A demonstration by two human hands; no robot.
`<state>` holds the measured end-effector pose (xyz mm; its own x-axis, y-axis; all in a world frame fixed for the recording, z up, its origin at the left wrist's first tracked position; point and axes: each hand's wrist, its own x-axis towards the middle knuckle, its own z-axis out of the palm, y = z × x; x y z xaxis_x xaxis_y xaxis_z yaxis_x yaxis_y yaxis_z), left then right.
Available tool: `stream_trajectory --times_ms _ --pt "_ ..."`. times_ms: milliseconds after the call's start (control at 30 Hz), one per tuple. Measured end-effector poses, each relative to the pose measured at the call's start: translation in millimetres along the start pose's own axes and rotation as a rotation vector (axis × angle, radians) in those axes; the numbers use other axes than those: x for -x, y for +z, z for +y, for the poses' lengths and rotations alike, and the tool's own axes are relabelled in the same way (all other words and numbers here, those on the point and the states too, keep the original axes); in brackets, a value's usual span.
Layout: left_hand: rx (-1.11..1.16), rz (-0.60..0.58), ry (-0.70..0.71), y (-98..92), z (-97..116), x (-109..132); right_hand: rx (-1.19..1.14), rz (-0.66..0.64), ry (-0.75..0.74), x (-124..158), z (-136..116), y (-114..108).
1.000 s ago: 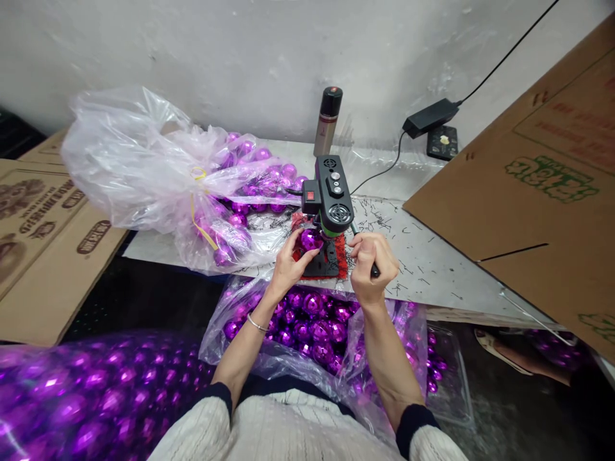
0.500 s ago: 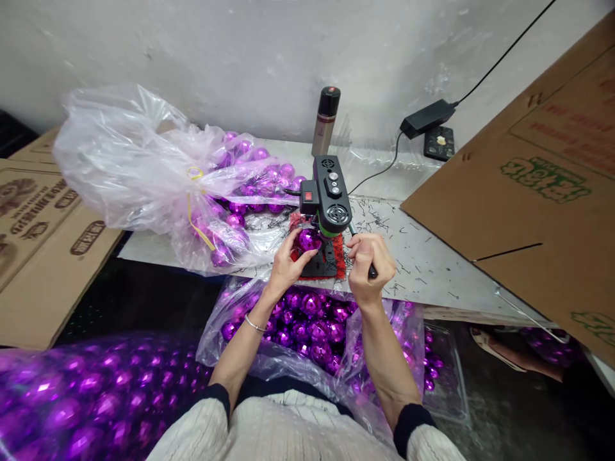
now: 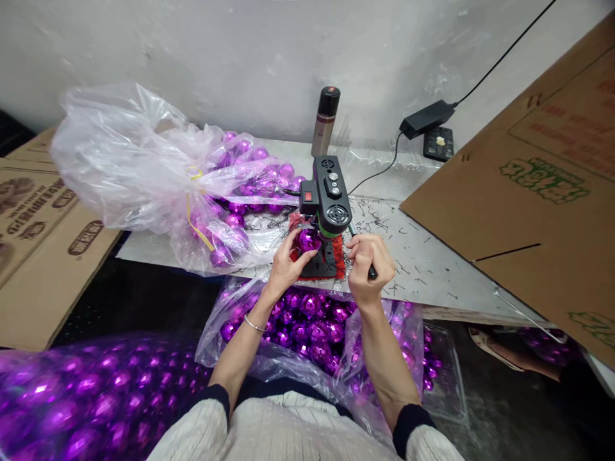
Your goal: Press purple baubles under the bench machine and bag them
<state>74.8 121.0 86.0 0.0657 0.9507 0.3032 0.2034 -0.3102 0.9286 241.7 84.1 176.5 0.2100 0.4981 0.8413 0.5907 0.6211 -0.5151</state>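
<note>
My left hand is closed around a shiny purple ball, holding it under the head of a small black bench machine that stands on a red mat. To the right of the machine, my right hand grips its black lever handle. Both hands sit at the front edge of the white table.
A clear bag of purple balls lies on the table at left. Another open bag of balls rests below my hands, with more at lower left. Cardboard sheets lean at right and left. A spray can and power adapter stand behind.
Almost nothing differs; both hands keep their grips, and the view has shifted very slightly.
</note>
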Motion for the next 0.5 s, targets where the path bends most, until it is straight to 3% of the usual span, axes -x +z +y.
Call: stream_trajectory --times_ms 500 --pt "-0.006 -0.002 0.026 0.6 -1.7 -1.1 -0.016 0.002 -0.017 1.1 1.3 -0.1"
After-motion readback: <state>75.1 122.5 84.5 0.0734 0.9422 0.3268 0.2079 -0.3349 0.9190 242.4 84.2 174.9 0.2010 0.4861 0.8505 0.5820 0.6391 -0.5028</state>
